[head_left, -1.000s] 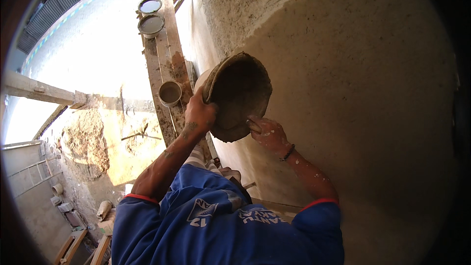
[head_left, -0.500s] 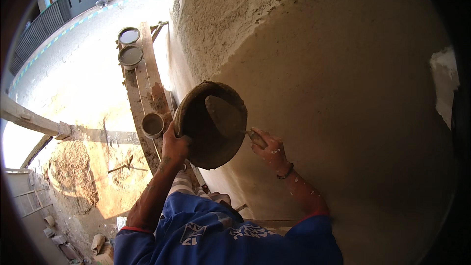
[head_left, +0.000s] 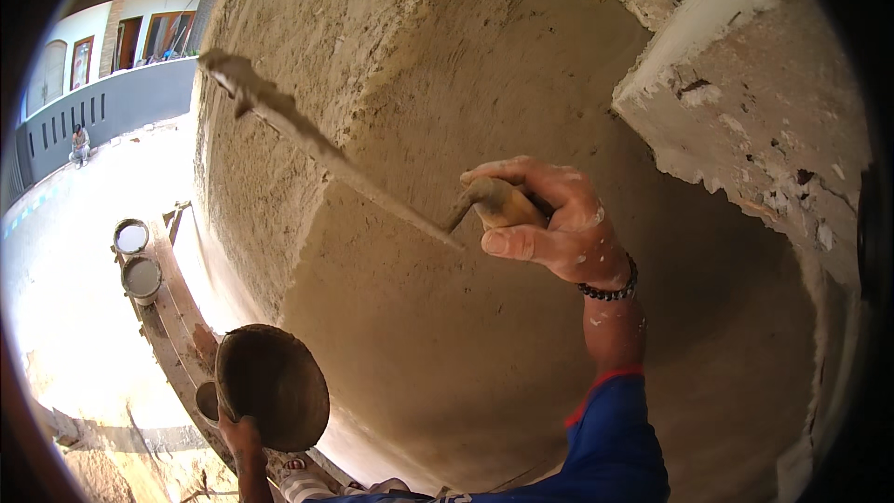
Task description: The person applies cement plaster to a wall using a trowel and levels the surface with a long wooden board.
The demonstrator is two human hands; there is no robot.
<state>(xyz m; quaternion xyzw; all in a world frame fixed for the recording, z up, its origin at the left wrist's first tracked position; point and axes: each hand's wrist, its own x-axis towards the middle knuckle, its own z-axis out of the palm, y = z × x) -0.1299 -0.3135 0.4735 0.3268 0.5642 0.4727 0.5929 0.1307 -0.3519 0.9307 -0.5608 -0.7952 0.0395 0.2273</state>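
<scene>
My right hand [head_left: 568, 224] is closed round the wooden handle of a trowel [head_left: 354, 177], raised before the wall. The trowel shows nearly edge-on, with wet mortar heaped at its far left end. Low on the left, my left hand [head_left: 240, 436] grips the rim of a dark round bowl [head_left: 279, 387], tilted with its hollow side in view. How much mortar is in the bowl is too dark to tell. The wall [head_left: 484, 335] has smooth damp plaster in front and a rougher coat [head_left: 289, 19] at the upper left.
Below on the left runs a plank scaffold [head_left: 172, 317] bearing two buckets [head_left: 142, 278] and a smaller pot [head_left: 208, 401]. A chipped concrete ledge [head_left: 745, 102] juts out at the upper right. Across the bright paving, a person [head_left: 80, 145] sits by a grey wall [head_left: 112, 107].
The trowel has come out of the bowl and risen up the wall, now with mortar on it. My view has turned upward, and the bowl appears lower and farther left.
</scene>
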